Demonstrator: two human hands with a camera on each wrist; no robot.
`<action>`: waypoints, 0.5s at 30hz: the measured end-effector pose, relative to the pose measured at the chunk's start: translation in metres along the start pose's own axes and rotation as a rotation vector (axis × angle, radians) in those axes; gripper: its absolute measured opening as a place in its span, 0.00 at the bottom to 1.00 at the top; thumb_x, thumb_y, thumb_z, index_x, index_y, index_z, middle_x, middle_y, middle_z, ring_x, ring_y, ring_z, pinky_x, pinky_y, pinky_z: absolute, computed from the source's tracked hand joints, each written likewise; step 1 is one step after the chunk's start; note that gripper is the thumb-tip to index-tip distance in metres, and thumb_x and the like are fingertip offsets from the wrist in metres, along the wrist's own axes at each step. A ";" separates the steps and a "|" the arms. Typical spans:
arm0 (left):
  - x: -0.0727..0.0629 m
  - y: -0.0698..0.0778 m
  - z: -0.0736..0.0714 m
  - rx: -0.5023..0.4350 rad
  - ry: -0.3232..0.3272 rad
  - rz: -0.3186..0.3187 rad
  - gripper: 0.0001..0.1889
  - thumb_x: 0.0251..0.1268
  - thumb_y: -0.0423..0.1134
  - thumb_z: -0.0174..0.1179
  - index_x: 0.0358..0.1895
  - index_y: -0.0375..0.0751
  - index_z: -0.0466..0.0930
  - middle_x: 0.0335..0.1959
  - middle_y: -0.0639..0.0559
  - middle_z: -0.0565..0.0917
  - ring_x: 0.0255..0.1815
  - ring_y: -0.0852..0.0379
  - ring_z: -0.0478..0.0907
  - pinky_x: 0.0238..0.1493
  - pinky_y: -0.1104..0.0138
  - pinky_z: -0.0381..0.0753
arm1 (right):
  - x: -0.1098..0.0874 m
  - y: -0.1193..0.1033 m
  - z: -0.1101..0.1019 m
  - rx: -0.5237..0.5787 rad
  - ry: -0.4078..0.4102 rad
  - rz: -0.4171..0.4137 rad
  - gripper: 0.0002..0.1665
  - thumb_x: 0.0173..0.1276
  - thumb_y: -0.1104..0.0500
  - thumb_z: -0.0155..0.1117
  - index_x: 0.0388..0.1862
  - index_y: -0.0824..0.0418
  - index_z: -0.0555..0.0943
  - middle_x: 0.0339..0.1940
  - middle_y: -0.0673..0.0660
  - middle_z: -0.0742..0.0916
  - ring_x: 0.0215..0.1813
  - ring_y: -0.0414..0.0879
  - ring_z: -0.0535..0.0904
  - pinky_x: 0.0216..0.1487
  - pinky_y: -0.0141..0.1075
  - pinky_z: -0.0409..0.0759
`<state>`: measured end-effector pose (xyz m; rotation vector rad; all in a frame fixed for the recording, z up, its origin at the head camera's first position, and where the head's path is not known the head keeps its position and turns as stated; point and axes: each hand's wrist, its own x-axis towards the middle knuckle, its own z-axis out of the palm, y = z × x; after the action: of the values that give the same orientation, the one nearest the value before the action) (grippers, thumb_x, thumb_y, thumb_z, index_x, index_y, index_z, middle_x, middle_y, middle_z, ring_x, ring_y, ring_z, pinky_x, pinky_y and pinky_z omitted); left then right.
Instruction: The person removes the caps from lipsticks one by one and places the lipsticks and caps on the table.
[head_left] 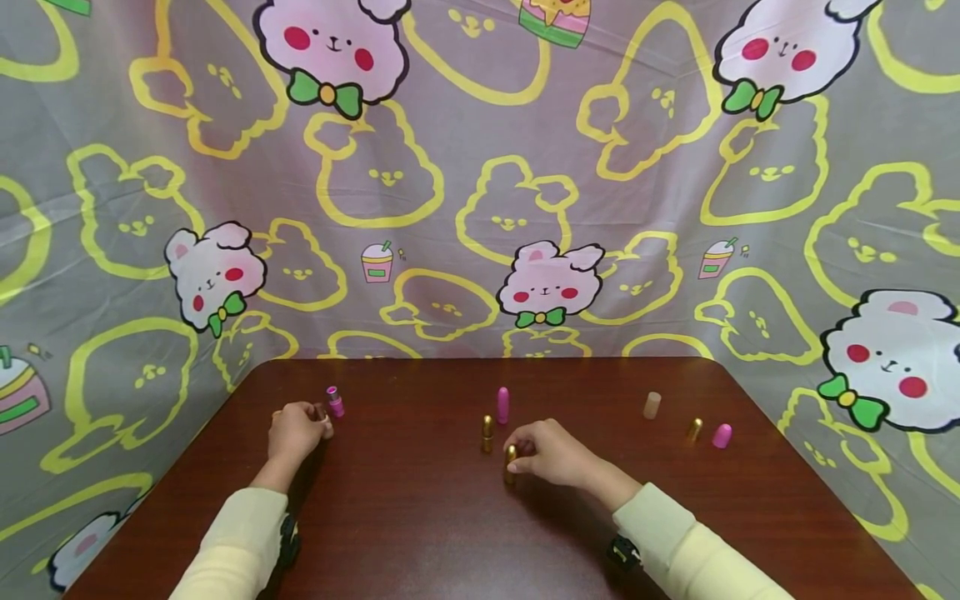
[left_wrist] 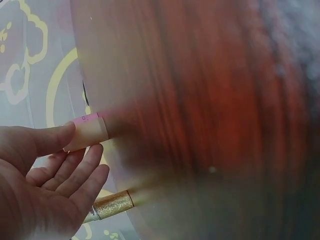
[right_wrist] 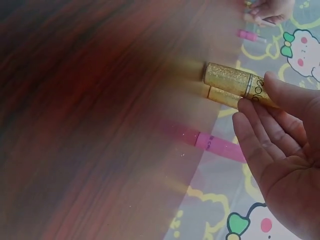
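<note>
At the left of the table my left hand (head_left: 296, 429) pinches a pale peach lipstick tube (left_wrist: 90, 135) between thumb and fingers. Close by that hand are an uncapped pink lipstick tube (head_left: 335, 402) and a gold tube (left_wrist: 115, 204), which the fingers partly hide. Nearer the middle, my right hand (head_left: 555, 454) grips an upright gold lipstick (right_wrist: 230, 81) with lettering near the thumb. Its base appears to touch the table or stay just above it. A second gold lipstick (head_left: 487, 433) and a pink lipstick (head_left: 503, 405) stand upright just behind it.
Towards the right stand a peach cap (head_left: 652, 405), a gold cap (head_left: 695, 429) and a pink cap (head_left: 722, 435). The dark wooden table (head_left: 405, 533) ends at a patterned curtain (head_left: 450, 192) behind and on both sides.
</note>
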<state>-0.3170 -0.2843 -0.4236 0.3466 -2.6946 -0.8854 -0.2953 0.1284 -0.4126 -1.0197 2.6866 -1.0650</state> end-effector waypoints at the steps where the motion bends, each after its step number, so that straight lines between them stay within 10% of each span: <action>1: 0.000 0.000 0.000 0.003 0.000 0.000 0.09 0.51 0.34 0.68 0.21 0.37 0.77 0.20 0.45 0.77 0.27 0.44 0.70 0.28 0.55 0.68 | 0.000 -0.001 0.000 -0.003 0.003 -0.001 0.07 0.60 0.64 0.72 0.37 0.63 0.85 0.25 0.43 0.84 0.28 0.37 0.78 0.30 0.33 0.78; 15: 0.002 -0.002 0.000 -0.011 -0.033 -0.006 0.07 0.54 0.35 0.67 0.27 0.35 0.79 0.24 0.44 0.79 0.30 0.43 0.71 0.31 0.55 0.68 | -0.001 -0.011 -0.011 -0.028 0.040 -0.017 0.08 0.60 0.65 0.72 0.38 0.63 0.85 0.27 0.44 0.85 0.30 0.37 0.79 0.30 0.32 0.78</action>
<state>-0.3182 -0.2870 -0.4245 0.3400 -2.7188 -0.9156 -0.2916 0.1293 -0.3975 -1.0385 2.7361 -1.0654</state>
